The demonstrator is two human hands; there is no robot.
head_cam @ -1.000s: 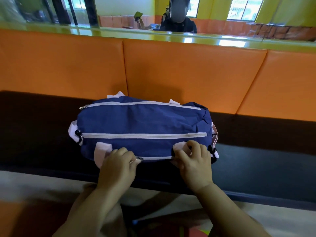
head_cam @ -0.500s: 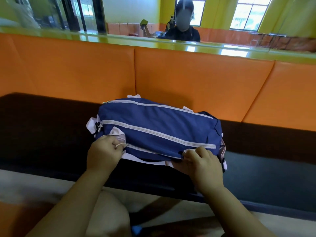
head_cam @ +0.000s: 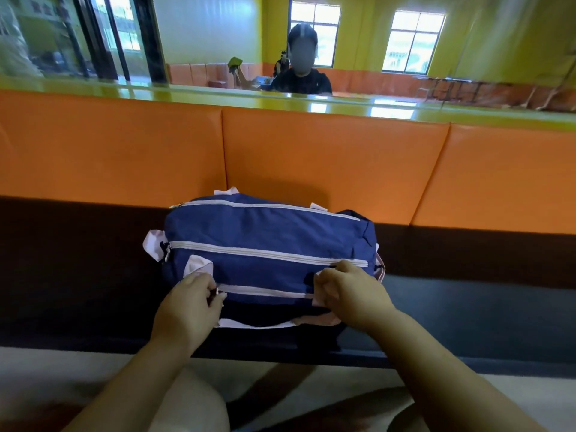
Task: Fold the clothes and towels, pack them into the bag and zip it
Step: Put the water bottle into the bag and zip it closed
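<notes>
1. Two bare hands are set on the near face of a blue bag (head_cam: 265,241), which lies on a dark bench seat (head_cam: 467,310) directly ahead of them.
2. By the left hand (head_cam: 190,307) a small metal zipper pull (head_cam: 217,290) is pinched between thumb and fingertip, at the left end of the lowest white zipper (head_cam: 268,290); the other fingers are curled in.
3. By the right hand (head_cam: 349,294) the bag's fabric and a pale pink strap tab (head_cam: 318,288) are gripped at the right end of the same zipper, fingers clenched, as an anchor against the pull, it is judged.
4. The bag's long axis is laid left to right across the view, parallel to the bench edge, and the zipper runs along it from one hand to the other. Any coming slide is therefore judged to go sideways along that line; the left hand is the one at the pull.
5. Two further white zippers are seen higher on the bag, both apparently closed; no clothes or towels are visible outside, so packing is judged done.
6. An orange padded backrest (head_cam: 327,157) is behind the bag.
7. No brand, label or readable writing can be made out on the bag.
</notes>
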